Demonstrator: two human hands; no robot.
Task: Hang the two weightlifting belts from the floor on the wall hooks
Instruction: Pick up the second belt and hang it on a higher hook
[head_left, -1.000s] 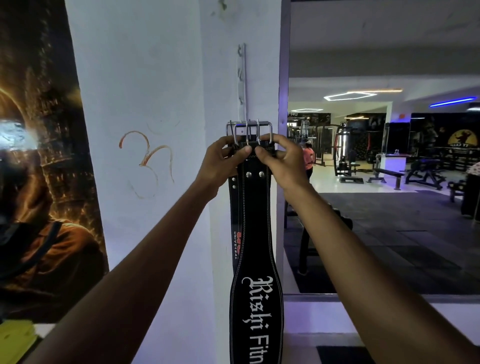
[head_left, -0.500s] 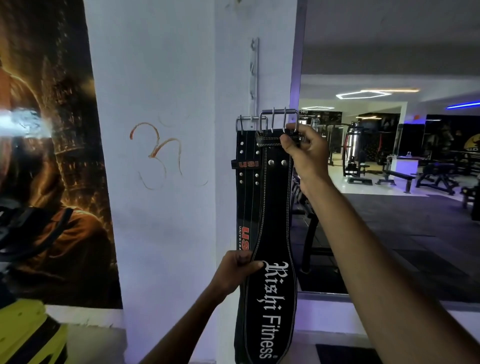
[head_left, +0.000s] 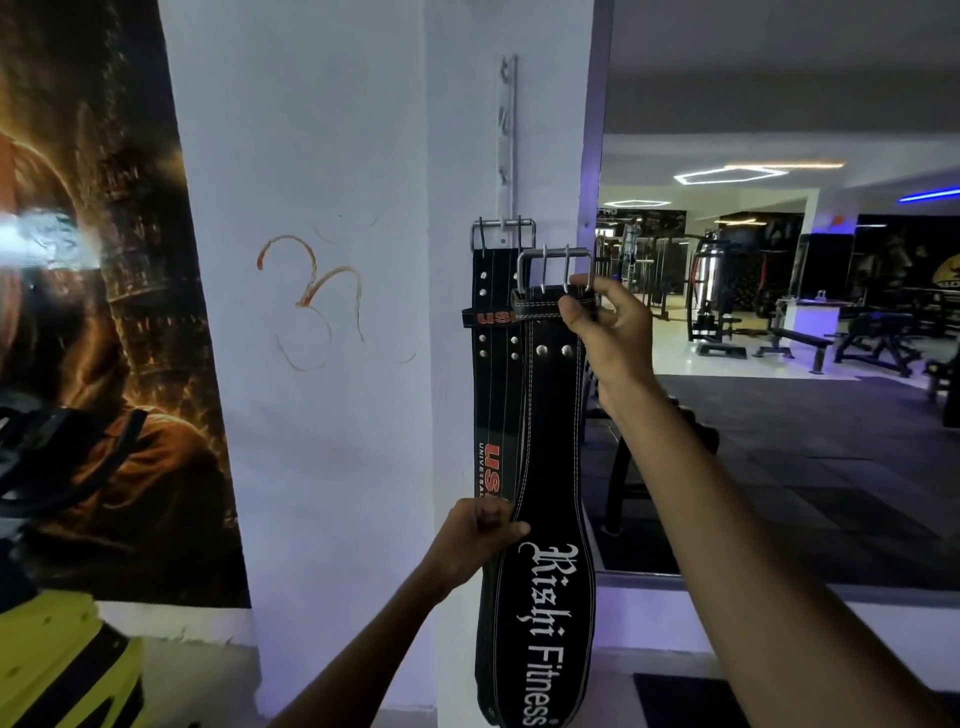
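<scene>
A metal hook rail (head_left: 506, 130) runs vertically on the white pillar. A black belt with red USI lettering (head_left: 491, 395) hangs from its lowest hook by its steel buckle. In front of it, slightly lower and to the right, is a second black belt printed "Rishi Fitness" (head_left: 545, 519). My right hand (head_left: 605, 332) pinches this belt just below its buckle (head_left: 555, 270), which is off the hook. My left hand (head_left: 475, 540) grips the belts' left edge at mid-length; which belt it holds I cannot tell.
A dark poster (head_left: 104, 338) covers the wall on the left. A large mirror (head_left: 779, 312) to the right of the pillar reflects gym machines and benches. A yellow and black object (head_left: 57, 665) sits at the lower left.
My left hand dropped from the buckles to the belts' mid-length. The Rishi Fitness belt's buckle has come down and right, away from the hook, while the USI belt stays hanging.
</scene>
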